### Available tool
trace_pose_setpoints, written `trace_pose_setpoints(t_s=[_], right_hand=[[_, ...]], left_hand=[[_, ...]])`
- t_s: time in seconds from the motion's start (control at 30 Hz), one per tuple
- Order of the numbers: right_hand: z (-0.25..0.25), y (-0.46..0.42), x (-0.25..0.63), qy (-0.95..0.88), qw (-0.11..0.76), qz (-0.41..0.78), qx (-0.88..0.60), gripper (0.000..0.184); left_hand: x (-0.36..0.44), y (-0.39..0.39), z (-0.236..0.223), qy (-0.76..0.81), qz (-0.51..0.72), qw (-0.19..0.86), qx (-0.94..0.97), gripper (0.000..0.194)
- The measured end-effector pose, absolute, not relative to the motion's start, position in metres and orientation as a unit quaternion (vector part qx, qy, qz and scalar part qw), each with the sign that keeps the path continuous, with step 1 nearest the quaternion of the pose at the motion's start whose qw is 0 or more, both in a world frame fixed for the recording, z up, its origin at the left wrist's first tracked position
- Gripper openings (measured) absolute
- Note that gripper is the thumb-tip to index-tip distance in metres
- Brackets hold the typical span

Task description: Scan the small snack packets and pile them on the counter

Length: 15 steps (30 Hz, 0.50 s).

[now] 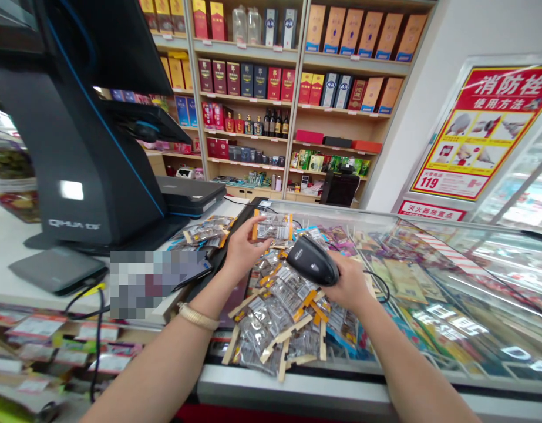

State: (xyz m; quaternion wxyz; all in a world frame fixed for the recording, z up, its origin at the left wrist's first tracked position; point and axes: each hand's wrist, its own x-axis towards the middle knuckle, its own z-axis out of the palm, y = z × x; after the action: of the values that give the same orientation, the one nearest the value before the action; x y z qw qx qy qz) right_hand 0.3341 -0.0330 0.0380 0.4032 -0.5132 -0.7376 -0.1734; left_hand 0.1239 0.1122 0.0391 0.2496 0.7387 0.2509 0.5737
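My right hand (352, 279) is wrapped round a black barcode scanner (312, 258), its head pointing left and away from me. My left hand (246, 249) grips the left edge of a small clear snack packet (275, 226) with orange ends, between thumb and fingers. A printed label faces up on that packet, just beyond the scanner's head. Under both hands spreads a heap of similar packets (271, 317), some with orange ends and some with cream ones. A smaller pile of packets (204, 232) lies left of my left hand.
A black point-of-sale terminal (90, 135) stands on the left counter, beside a grey flat box (57, 270). A phone (194, 270) lies near my left forearm. The glass display counter (429, 282) extends right. Shelves of boxed bottles (248, 79) stand behind. The scanner's cable (383, 282) loops right.
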Motion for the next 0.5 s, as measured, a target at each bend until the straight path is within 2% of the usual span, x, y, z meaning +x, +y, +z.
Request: trace_pose_setpoints(t_s=[0.13, 0.23, 0.4, 0.5], right_hand=[[0.0377, -0.0338, 0.3284, -0.738, 0.399, -0.175, -0.515, 0.023], [0.0372, -0.0334, 0.3277, -0.731, 0.389, -0.165, -0.535, 0.02], [0.039, -0.0336, 0.3274, -0.735, 0.383, -0.154, -0.538, 0.018], [0.039, -0.0341, 0.3284, -0.73, 0.392, -0.156, -0.538, 0.019]], left_hand=[[0.1252, 0.1079, 0.0373, 0.236, 0.541, 0.131, 0.796, 0.046], [0.1255, 0.1061, 0.0375, 0.219, 0.525, 0.082, 0.818, 0.047], [0.126, 0.1032, 0.0381, 0.224, 0.516, 0.104, 0.82, 0.046], [0.128, 0.1017, 0.0389, 0.257, 0.524, 0.174, 0.793, 0.049]])
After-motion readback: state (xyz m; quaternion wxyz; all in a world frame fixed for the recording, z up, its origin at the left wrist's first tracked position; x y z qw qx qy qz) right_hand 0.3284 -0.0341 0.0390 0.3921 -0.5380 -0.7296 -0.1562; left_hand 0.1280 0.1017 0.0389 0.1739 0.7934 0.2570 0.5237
